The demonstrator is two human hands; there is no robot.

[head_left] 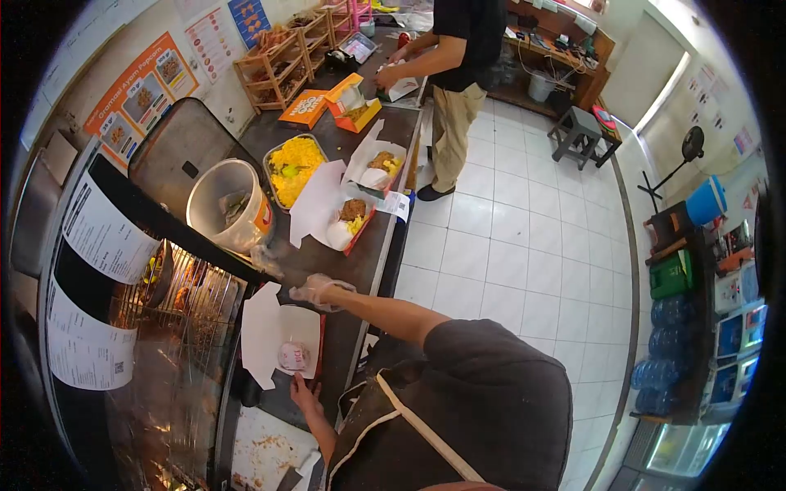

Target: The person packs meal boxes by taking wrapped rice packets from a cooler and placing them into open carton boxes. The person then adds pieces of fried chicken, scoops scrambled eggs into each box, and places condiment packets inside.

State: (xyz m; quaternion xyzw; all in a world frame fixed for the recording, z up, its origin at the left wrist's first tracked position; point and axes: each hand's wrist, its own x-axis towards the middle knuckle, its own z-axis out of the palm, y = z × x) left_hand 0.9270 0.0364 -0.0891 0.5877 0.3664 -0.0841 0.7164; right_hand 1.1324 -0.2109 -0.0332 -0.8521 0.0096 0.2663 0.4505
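Observation:
My right hand (318, 290), in a clear plastic glove, hovers just above the far edge of an open takeaway box (311, 323); its fingers are loosely bent and apart, with nothing seen in them. In the box lies a round paper-wrapped item (293, 356) with red print. My bare left hand (306, 398) grips the near edge of this box, beside the wrapped item. Past my right hand are two more open boxes (344, 233) (375, 170) holding fried chicken, yellow food and a white wrapped item.
A tray of yellow food (295, 170) and a white bucket (229, 206) stand along the wall side. A glass display case (176, 360) is at the left. Farther along, another person (463, 49) works beside orange boxes (304, 108). A knife (290, 479) lies at the bottom.

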